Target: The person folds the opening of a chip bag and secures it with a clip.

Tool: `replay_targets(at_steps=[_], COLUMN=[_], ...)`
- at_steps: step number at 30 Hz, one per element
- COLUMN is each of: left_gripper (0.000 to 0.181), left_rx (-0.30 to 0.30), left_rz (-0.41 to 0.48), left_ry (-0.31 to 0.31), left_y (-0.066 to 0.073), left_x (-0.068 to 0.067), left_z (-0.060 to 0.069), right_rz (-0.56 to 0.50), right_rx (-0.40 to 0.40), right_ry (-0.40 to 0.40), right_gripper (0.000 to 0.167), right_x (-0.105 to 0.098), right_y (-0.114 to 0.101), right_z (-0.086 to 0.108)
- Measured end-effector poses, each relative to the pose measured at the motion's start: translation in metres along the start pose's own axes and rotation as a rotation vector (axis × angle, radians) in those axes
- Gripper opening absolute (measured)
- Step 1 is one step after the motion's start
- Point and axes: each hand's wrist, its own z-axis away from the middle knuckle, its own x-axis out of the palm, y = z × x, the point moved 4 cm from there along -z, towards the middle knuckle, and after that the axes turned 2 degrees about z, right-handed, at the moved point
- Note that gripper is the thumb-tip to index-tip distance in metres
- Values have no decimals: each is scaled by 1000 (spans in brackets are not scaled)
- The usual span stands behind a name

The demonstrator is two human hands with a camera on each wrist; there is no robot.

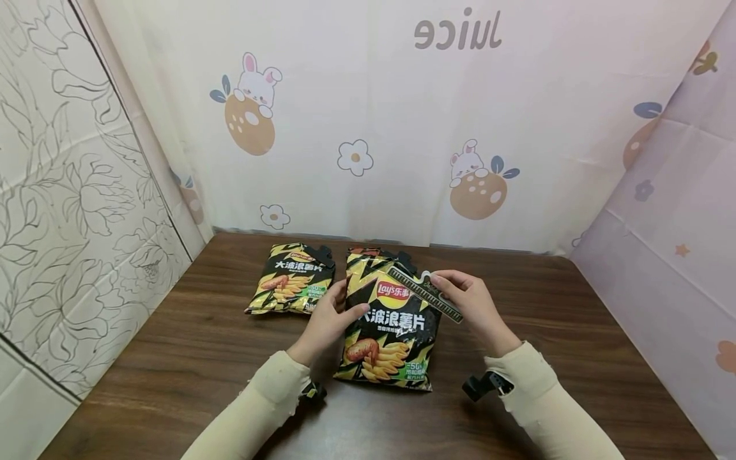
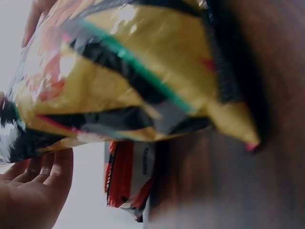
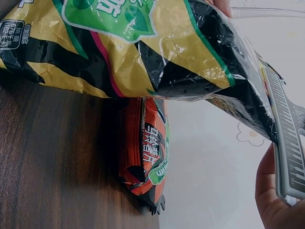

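Note:
A black-and-yellow bag of potato chips (image 1: pixel 388 329) stands tilted at the middle of the table. My left hand (image 1: pixel 324 322) grips its left side, thumb on the front and fingers behind. My right hand (image 1: pixel 473 308) pinches a grey-and-black bag clip (image 1: pixel 418 292) with a small hook, slanting across the bag's top right corner. In the right wrist view, the bag's top edge meets the clip (image 3: pixel 288 138); whether the clip is fastened, I cannot tell. The left wrist view shows the bag's lower part (image 2: pixel 157 71) above the table.
Left of my left hand lies a similar chip bag (image 1: pixel 293 278) with a black clip on its top right corner. A red chip bag (image 3: pixel 143 152) stands behind the held one, mostly hidden in the head view. A printed curtain (image 1: pixel 356 96) hangs behind the wooden table (image 1: pixel 190 358).

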Motion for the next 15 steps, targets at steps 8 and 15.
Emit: replay_targets(at_steps=[8, 15], left_gripper=[66, 70], left_rx=[-18, -28], left_rz=[35, 72], left_ry=[-82, -132], left_y=[-13, -19], left_x=[8, 14], left_z=[9, 14], right_rz=[-16, -38], right_rx=[6, 3], right_ry=[9, 28], right_gripper=[44, 39], right_x=[0, -1], right_y=[0, 1], right_z=[0, 1])
